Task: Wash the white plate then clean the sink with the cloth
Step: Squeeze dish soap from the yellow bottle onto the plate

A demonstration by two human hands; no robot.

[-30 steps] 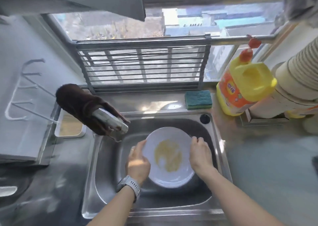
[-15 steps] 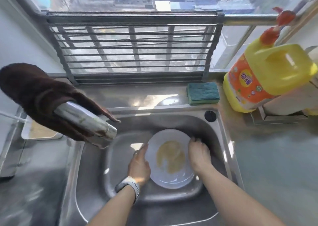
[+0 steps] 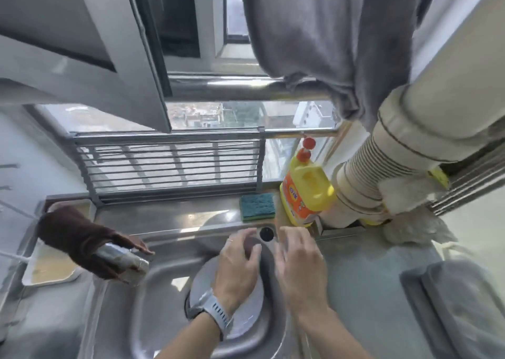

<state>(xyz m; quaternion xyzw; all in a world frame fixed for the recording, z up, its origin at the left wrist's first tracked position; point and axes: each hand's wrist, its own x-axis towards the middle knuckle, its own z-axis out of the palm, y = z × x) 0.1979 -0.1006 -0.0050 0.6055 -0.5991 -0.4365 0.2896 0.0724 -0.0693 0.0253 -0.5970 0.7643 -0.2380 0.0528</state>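
Reaching up from the basin, both of your hands are empty right now: your left hand (image 3: 238, 260) hovers over the far part of the white plate (image 3: 247, 308) with fingers loosely spread and gripping nothing, and your right hand (image 3: 299, 263) is just beside it, fingers straight and relaxed, pointing toward the back corner of the sink (image 3: 153, 290). The plate lies in the bottom of the basin, mostly hidden under your left wrist, so whether food residue is on it cannot be told from this view. The step in hand looks like fetching what you need for washing, and the green sponge (image 3: 257, 206) sits on the ledge just behind the sink rim, with the yellow detergent bottle (image 3: 307, 192) standing right beside it. Take the sponge with your right hand, since it is nearer, and keep your left free to steady the plate by its rim once you scrub. If you want soap, lift the bottle by its handle so it does not tip into the basin. The brown cloth (image 3: 73, 235) is draped over the tap (image 3: 123, 261) at the left; leave it there until the plate is rinsed, and swing the spout over the plate before running water so it does not splash onto the counter.
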